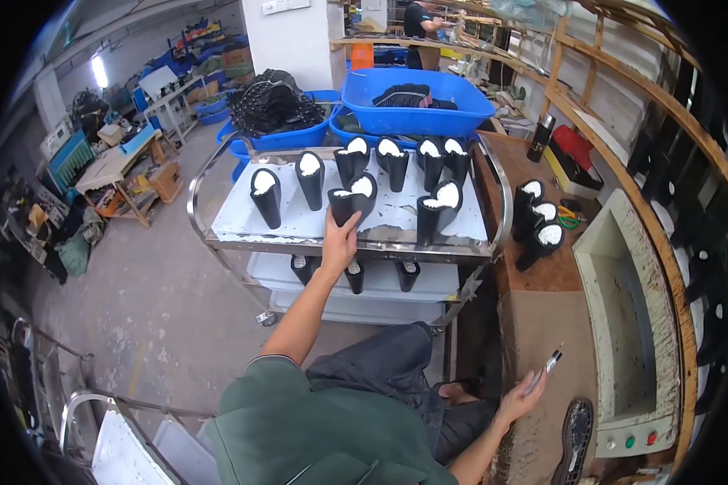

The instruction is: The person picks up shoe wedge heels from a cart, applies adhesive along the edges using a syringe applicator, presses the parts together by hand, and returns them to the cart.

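Note:
My left hand reaches forward to the near edge of the metal trolley's top shelf. Its fingers close on a black tapered heel-shaped piece with a rounded white top. Several more such pieces stand around it, among them a black piece to its left and a black piece to its right. Low on the right, over the brown worktop, my right hand grips a slim silver-and-black pen-shaped tool, its thin tip pointing away from me. A dark shoe sole lies beside that hand.
More black pieces stand on the trolley's lower shelf and in a group on the worktop. Green-handled pliers and a dark bottle are near them. A machine housing borders the right. Blue tubs stand behind.

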